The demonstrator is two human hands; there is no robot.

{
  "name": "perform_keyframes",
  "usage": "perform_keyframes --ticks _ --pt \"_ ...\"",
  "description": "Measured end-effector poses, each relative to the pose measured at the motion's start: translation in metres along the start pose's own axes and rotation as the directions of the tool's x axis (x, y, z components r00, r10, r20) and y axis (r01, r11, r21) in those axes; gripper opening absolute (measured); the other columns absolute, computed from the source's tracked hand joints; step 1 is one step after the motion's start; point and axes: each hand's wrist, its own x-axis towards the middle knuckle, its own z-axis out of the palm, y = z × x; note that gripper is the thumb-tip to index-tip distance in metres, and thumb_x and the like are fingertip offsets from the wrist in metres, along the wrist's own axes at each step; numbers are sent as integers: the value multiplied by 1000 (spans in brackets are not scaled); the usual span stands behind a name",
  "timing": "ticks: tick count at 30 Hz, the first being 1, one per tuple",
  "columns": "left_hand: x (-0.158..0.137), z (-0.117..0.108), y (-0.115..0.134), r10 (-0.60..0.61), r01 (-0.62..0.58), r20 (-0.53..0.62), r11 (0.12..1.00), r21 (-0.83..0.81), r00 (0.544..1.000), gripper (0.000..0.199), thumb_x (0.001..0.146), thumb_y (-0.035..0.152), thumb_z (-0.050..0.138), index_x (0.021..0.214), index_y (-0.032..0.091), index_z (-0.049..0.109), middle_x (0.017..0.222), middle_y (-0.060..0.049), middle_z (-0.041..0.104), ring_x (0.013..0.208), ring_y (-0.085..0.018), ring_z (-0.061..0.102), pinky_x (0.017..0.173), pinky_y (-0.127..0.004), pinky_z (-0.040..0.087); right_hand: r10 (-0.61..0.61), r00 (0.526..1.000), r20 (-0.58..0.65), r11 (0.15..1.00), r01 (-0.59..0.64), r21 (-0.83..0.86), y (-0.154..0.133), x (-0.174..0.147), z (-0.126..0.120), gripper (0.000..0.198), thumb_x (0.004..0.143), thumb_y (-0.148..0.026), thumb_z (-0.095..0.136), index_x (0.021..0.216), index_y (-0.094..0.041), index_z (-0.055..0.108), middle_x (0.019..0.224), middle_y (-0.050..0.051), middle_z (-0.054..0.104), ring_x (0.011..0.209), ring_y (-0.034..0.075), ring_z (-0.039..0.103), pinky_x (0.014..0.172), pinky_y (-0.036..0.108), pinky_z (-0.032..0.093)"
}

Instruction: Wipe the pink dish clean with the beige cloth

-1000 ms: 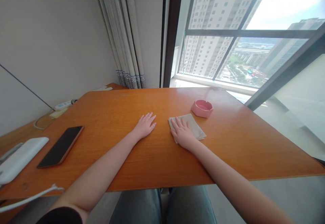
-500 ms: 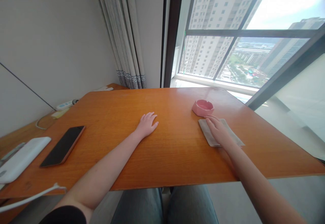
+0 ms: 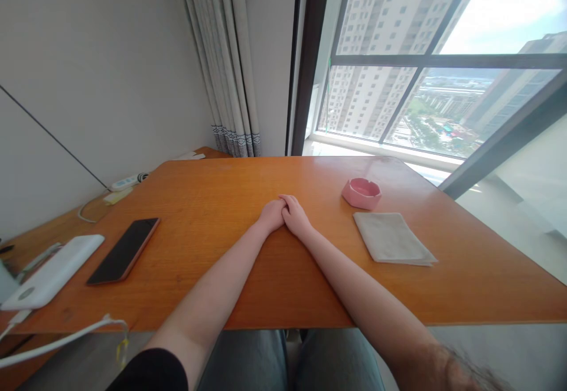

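Cloth (image 3: 393,237) lay flat on the wooden desk (image 3: 204,214), free of any grip.
From afar I saw the right hand (image 3: 296,217) had left it and met the left hand (image 3: 270,216), fingers bent and overlapping; no object showed in either, though how tightly they closed I couldn't tell. The cloth sat rightward, just this side of the pink ashtray (image 3: 360,202).

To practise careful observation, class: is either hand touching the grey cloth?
No, the left hand and right hand meet each other, apart from the grey cloth.
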Motion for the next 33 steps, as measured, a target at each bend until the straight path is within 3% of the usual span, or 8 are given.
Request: perform_keyframes --ticks 9,12,14,17,21,24,28,33 --pt "-4 0 2 58 -59 10 994 95 998 23 80 19 48 92 17 68 96 -9 71 90 -22 66 78 -30 49 -60 993 106 982 78 -171 -6 -5 -11 41 78 -11 39 114 -14 58 115 13 61 111 19 54 101 34 43" --pt "-5 -1 2 93 -93 13 993 71 996 19 82 25 49 88 18 66 86 -6 70 79 -19 63 71 -28 47 -89 995 45 927 99 -361 -10 1 -41 42 82 -16 41 122 -15 54 126 13 57 119 22 49 106 39 36" --pt "-6 -3 2 104 -105 17 993 46 994 19 83 30 49 85 19 64 79 -3 67 72 -16 59 66 -27 44 -50 984 -169 834 -52 -549 -9 5 -76 45 83 -19 44 127 -16 50 135 13 51 127 26 41 111 50 24" --pt "-7 -4 2 103 -103 16 995 16 995 18 83 31 49 83 19 63 76 -2 65 69 -15 56 63 -26 41 83 885 -458 654 -395 -645 2 6 -130 55 82 -25 48 136 -14 40 141 18 42 131 33 33 107 60 21" --pt "-6 -3 2 108 -108 10 994 -18 994 18 83 31 49 83 20 63 77 -2 64 68 -15 55 64 -27 40 394 791 -468 472 -611 -636 22 0 -167 52 82 -41 52 124 -10 53 126 23 53 124 39 39 96 62 32" --pt "-6 -2 0 106 -106 15 994 -26 994 17 83 31 50 83 20 63 76 -2 64 69 -16 56 66 -29 43 454 802 -387 450 -582 -678 32 -3 -170 39 82 -36 52 111 -10 61 117 22 59 122 37 40 92 54 38" --pt "-9 -5 4 159 -160 -32 987 -32 987 17 84 26 49 91 19 63 89 -6 65 85 -19 60 82 -33 47 352 881 -316 498 -462 -734 31 3 -164 28 86 -27 44 100 -11 63 105 18 64 104 30 52 92 45 39" --pt "-14 -29 27 402 -375 -155 911 173 903 58 79 26 62 134 23 43 149 -11 34 142 -27 20 116 -51 15 57 994 91 743 19 -669 3 11 -129 16 85 -26 50 86 -16 62 94 12 65 95 25 54 91 39 40"
